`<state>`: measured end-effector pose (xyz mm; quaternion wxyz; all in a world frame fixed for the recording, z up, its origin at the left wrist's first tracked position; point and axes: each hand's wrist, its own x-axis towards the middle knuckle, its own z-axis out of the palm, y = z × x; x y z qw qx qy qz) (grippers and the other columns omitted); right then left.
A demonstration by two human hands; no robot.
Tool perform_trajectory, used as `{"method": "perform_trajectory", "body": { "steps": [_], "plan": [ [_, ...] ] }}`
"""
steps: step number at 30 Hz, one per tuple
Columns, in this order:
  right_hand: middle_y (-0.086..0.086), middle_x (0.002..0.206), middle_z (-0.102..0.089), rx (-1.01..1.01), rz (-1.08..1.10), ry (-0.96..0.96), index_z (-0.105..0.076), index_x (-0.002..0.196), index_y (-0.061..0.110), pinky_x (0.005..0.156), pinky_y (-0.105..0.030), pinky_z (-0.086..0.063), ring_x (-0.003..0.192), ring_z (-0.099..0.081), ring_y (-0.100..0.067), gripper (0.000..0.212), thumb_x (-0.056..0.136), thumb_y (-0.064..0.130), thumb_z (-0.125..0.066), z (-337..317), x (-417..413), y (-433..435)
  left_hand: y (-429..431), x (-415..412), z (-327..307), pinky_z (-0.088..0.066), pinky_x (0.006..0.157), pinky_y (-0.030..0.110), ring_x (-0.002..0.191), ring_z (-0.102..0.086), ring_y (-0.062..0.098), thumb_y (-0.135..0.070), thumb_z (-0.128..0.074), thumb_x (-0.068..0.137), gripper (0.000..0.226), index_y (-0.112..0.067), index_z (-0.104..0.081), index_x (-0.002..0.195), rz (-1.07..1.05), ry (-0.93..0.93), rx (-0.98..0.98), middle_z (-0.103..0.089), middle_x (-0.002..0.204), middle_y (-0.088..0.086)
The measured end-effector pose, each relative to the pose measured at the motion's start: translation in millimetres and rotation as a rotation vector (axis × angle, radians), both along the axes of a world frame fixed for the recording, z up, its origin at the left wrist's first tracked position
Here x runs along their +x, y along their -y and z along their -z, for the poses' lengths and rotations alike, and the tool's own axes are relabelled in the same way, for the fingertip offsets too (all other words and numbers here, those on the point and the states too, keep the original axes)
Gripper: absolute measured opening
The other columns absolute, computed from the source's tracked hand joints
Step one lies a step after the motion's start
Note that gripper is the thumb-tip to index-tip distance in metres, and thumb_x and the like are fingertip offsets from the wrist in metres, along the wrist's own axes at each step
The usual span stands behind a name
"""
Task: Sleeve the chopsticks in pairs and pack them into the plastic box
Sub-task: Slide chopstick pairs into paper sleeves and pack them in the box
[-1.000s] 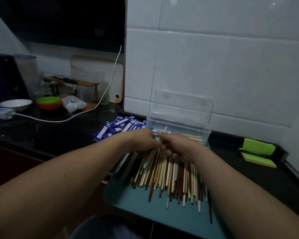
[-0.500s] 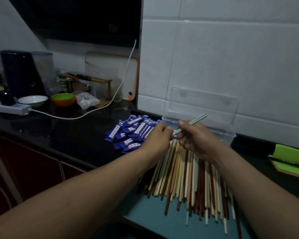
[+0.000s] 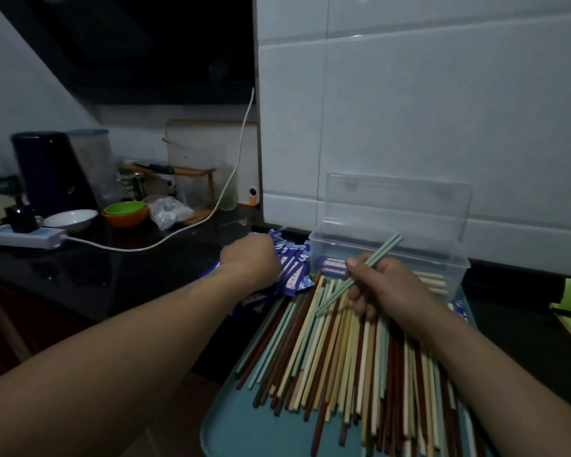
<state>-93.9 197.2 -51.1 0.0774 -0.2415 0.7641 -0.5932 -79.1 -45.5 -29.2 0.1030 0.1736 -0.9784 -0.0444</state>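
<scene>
Chopsticks up: a green pair [image 3: 379, 255] is lifted off the heap, slanting from near-left to far-right, its far tips over the front of the box [image 3: 435, 258]. The right hand [image 3: 393, 288] has it clamped between thumb and curled fingers, just near of the box.

And here's the change. A second ago both hands were bunched together at the far end of the heap, and half a second ago the left was at the pair too. Now they have split. The left hand [image 3: 251, 262] has gone out to the left and sits on the blue sleeves [image 3: 295, 275] on the counter [image 3: 112, 265]. Its fingers are hidden behind its own back, so I cannot tell whether it has one pinched yet.

My read: the pair is chosen and the sleeve fetch is under way. Sliding it on and boxing it are not yet done.

The box stands far-centre against the tiles, lid [image 3: 399, 206] tipped open against the wall, with a few sleeved pairs [image 3: 333, 267] already lying inside. Plenty of loose chopsticks [image 3: 343, 357] are fanned across the teal tray [image 3: 264, 433], so this job is early on.

Writing? The sleeves carry white printed patches, too small and dim to read. No brand shows on the box.

Far left: a power strip [image 3: 23, 237], its white cable [image 3: 231, 179], a white bowl [image 3: 70, 219] and a green bowl [image 3: 126, 209].
</scene>
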Motion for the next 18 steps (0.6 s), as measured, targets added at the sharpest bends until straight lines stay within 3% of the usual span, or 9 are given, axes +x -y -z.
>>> {"method": "perform_trajectory", "body": {
  "steps": [5,10,13,18],
  "plan": [
    [-0.011,0.075,-0.068,-0.056,0.032,0.019,-0.066,0.102,-0.002,0.052,-0.037,-0.046,0.064,-0.057,-0.034,0.038,0.107,0.035,-0.055,-0.4,-4.6,-6.2,-3.4,1.9,-10.2,-0.045,0.070,0.037,0.079,-0.058,0.023,-0.040,-0.052,0.103,0.021,-0.021,-0.061,0.101,0.015,-0.118,-0.020,-0.064,0.094,0.002],
    [-0.011,0.074,-0.068,-0.074,0.058,0.045,-0.066,0.100,0.003,0.049,-0.028,-0.046,0.056,-0.062,-0.020,0.032,0.108,0.031,-0.054,-15.4,-16.9,-3.4,-12.6,14.2,-19.7,-0.036,0.056,0.036,0.067,-0.052,0.015,-0.033,-0.058,0.099,0.019,-0.027,-0.044,0.088,0.158,-0.289,0.174,-0.055,0.081,-0.003],
    [-0.010,0.073,-0.069,-0.012,0.047,0.011,-0.067,0.101,0.004,0.049,-0.027,-0.047,0.057,-0.063,-0.020,0.032,0.108,0.032,-0.054,-24.4,-24.0,-2.0,-26.2,18.2,-5.4,-0.053,0.070,0.045,0.078,-0.060,0.023,-0.033,-0.051,0.104,0.010,-0.026,-0.045,0.099,0.342,-0.236,0.298,-0.062,0.090,0.002],
    [-0.008,0.073,-0.070,-0.038,0.082,-0.049,-0.067,0.099,0.003,0.048,-0.026,-0.046,0.057,-0.062,-0.021,0.035,0.108,0.034,-0.053,-10.2,-27.9,-6.5,-41.2,20.7,25.0,-0.051,0.091,0.049,0.095,-0.062,0.017,-0.052,-0.029,0.111,0.031,-0.035,-0.054,0.111,0.536,-0.161,0.289,-0.066,0.102,-0.006]
  ]
}}
